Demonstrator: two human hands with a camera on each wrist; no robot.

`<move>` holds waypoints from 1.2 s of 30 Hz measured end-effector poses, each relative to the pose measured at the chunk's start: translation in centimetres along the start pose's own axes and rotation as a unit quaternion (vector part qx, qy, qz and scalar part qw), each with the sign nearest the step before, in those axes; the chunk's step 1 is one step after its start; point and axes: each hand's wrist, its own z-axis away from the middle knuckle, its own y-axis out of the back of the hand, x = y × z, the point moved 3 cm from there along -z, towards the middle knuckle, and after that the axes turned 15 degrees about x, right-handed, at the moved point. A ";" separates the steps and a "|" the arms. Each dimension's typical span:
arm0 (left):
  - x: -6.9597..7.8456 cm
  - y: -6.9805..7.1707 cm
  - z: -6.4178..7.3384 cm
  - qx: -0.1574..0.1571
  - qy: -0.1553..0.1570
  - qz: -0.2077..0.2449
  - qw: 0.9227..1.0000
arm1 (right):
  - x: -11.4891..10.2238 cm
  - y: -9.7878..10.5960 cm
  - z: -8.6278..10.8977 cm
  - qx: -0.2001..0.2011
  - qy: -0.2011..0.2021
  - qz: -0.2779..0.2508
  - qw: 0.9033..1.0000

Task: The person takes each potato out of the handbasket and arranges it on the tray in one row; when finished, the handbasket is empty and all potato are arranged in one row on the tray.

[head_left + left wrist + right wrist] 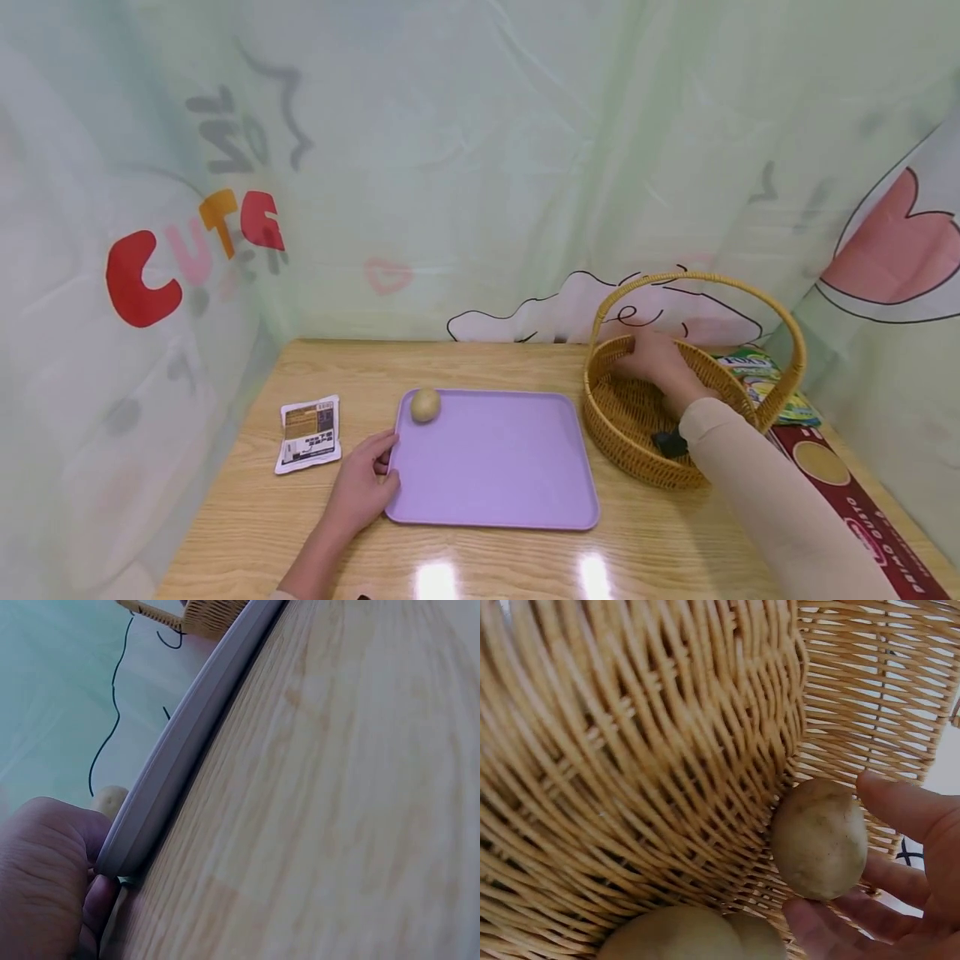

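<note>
A lilac tray [491, 458] lies on the table with one potato [425, 405] in its far left corner. At the tray's left edge my left hand [367, 483] grips the rim; in the left wrist view, fingers [97, 900] show below it. My right hand [660, 367] reaches into a wicker basket [637, 458] with a tall handle. The right wrist view shows that hand's thumb and fingers around a potato [820, 838] by the basket wall. Other potatoes [671, 937] lie lower in the basket, partly cut off by the frame.
A white and brown packet [309, 433] lies left of the tray. Right of the basket are a green and yellow packet [780, 387] and a long dark red box [847, 508], partly behind my right sleeve. A printed curtain [450, 167] hangs behind the table.
</note>
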 end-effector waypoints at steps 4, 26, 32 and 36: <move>0.1 0.1 -0.1 0.001 -0.002 0.000 1.000 | 0.5 -0.2 0.2 0.004 -0.011 -0.043 0.999; 0.0 0.1 0.1 0.004 -0.015 -0.006 1.000 | 2.4 -0.7 0.2 -0.033 -0.038 0.036 0.998; 0.1 0.1 0.0 0.002 -0.012 0.000 1.000 | 2.2 -0.5 0.2 -0.037 -0.019 0.057 0.998; 0.0 0.1 0.1 0.000 -0.012 0.000 1.000 | 2.2 -0.6 0.4 -0.039 -0.009 0.065 0.997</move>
